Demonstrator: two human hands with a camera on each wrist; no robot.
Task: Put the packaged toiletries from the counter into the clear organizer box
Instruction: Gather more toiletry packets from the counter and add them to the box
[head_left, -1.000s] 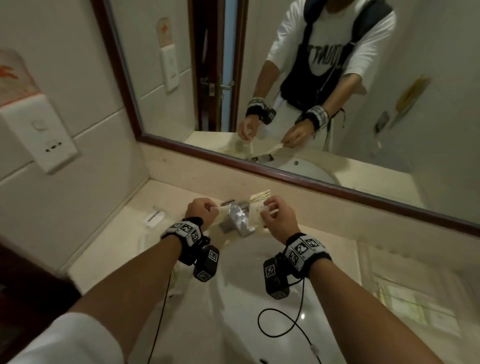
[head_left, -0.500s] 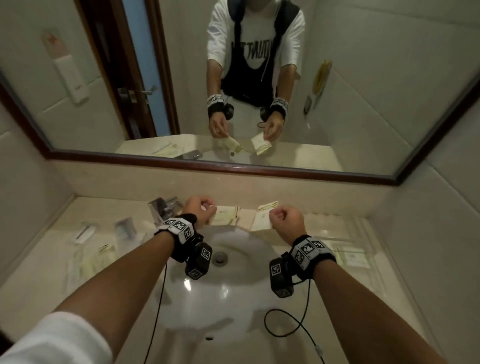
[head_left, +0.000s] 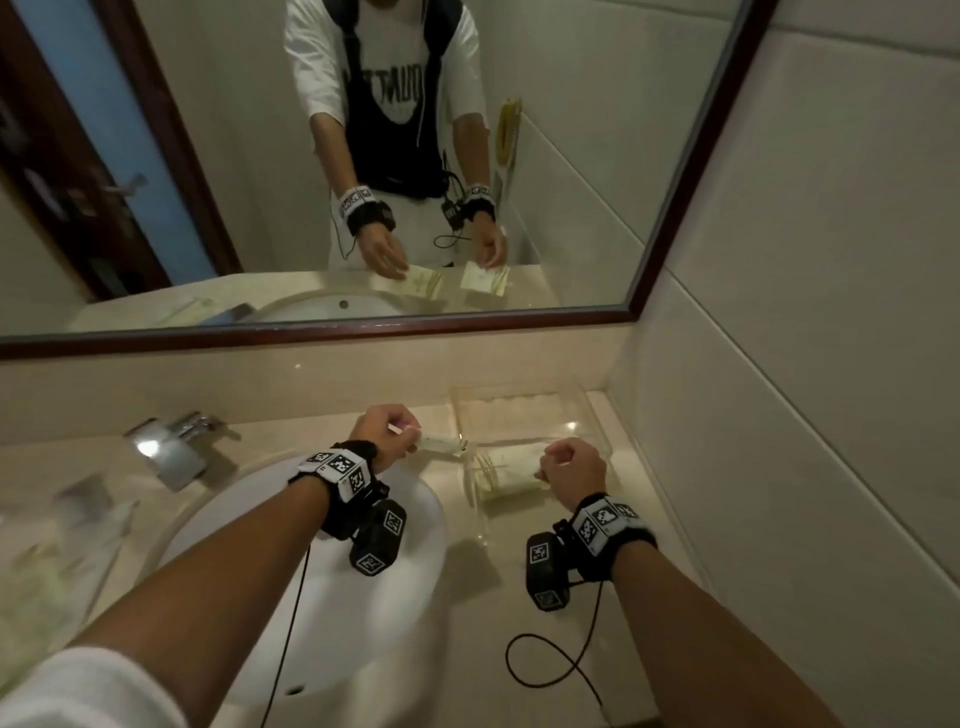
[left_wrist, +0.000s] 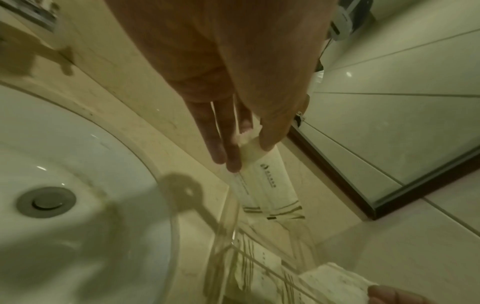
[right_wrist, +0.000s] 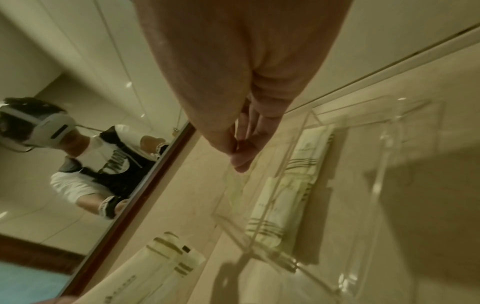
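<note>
The clear organizer box (head_left: 593, 411) stands on the counter in the right back corner, also seen in the left wrist view (left_wrist: 224, 226) and the right wrist view (right_wrist: 389, 144). My left hand (head_left: 402, 434) pinches one end of a pale striped packet (head_left: 441, 445) just left of the box; the other end reaches the box's rim. The left wrist view shows that pinch (left_wrist: 246, 152) on the packet (left_wrist: 267, 185). My right hand (head_left: 550, 467) hovers over the box with fingers curled, pinching a second packet (head_left: 511, 470) low inside it. At least one packet (right_wrist: 272, 214) lies in the box.
A white sink basin (head_left: 311, 597) lies below my left arm, with a chrome faucet (head_left: 171, 447) behind it. Blurred packets (head_left: 52, 571) lie on the counter at far left. The mirror frame (head_left: 363, 332) runs along the back and a tiled wall (head_left: 779, 415) closes the right side.
Both hands have carried their packets rightward, from above the faucet and basin to the clear box. The view has turned right with them, and the right-hand packet has dropped into the box.
</note>
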